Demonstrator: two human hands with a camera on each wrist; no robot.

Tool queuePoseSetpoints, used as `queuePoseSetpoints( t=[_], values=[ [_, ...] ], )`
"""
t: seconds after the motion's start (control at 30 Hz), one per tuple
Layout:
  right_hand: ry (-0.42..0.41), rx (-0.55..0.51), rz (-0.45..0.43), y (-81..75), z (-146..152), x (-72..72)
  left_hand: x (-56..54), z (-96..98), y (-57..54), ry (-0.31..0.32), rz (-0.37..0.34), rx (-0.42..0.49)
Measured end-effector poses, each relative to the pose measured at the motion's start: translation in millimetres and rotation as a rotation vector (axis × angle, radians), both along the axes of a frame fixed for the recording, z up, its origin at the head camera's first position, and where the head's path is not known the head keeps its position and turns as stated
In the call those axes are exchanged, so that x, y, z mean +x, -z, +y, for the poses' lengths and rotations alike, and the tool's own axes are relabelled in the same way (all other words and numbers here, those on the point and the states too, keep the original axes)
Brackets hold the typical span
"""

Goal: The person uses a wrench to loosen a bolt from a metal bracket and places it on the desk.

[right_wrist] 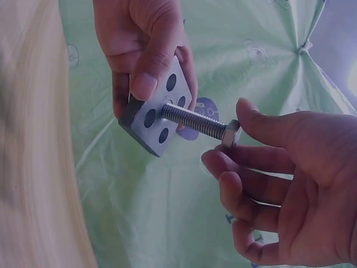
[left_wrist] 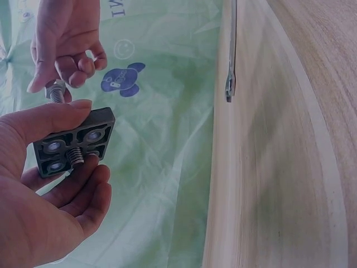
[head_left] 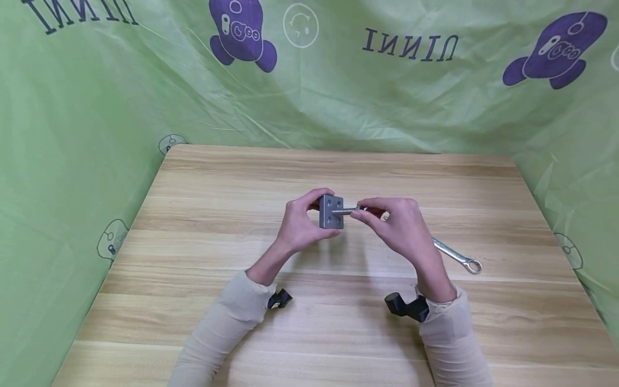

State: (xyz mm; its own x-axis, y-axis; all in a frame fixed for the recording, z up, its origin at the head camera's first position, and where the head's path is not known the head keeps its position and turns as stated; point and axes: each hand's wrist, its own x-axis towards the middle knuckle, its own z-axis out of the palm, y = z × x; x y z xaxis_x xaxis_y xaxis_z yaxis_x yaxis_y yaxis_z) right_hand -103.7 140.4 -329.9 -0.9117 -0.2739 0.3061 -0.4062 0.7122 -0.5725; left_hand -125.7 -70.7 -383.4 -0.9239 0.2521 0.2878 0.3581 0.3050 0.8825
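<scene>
Above the wooden table, my left hand (head_left: 302, 223) grips a grey square metal plate (head_left: 331, 220) by its edges, thumb on one side and fingers on the other. The plate has a round hole near each corner. A hex bolt (right_wrist: 195, 121) runs through its centre, and the threaded tip (left_wrist: 76, 156) pokes out of the ribbed back face in the left wrist view. Much of the thread stands out on the front side. My right hand (head_left: 398, 223) has thumb and index finger at the hex head (right_wrist: 231, 134), pinching it, with the other fingers loosely bent.
A combination wrench (head_left: 456, 254) lies on the wooden table (head_left: 217, 215), right of my right forearm and partly hidden by it. Black wrist mounts (head_left: 406, 307) jut inward from both sleeves. A green printed cloth (head_left: 300, 107) hangs behind the table and along its sides.
</scene>
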Motion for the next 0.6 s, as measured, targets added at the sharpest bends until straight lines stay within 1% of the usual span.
queuePoseSetpoints(
  t=[0.17, 0.4, 0.6],
  values=[
    [-0.028, -0.012, 0.046, 1.1, -0.3, 0.6, 0.3, -0.1, 0.2, 0.001, 0.0, -0.001],
    [-0.084, -0.055, 0.153, 3.1, 1.5, 0.9, -0.4, -0.6, 0.9, 0.007, -0.003, 0.012],
    [-0.123, -0.105, 0.195, 3.9, 0.1, 0.6, -0.4, -0.2, 0.6, 0.012, -0.007, 0.022]
  ],
)
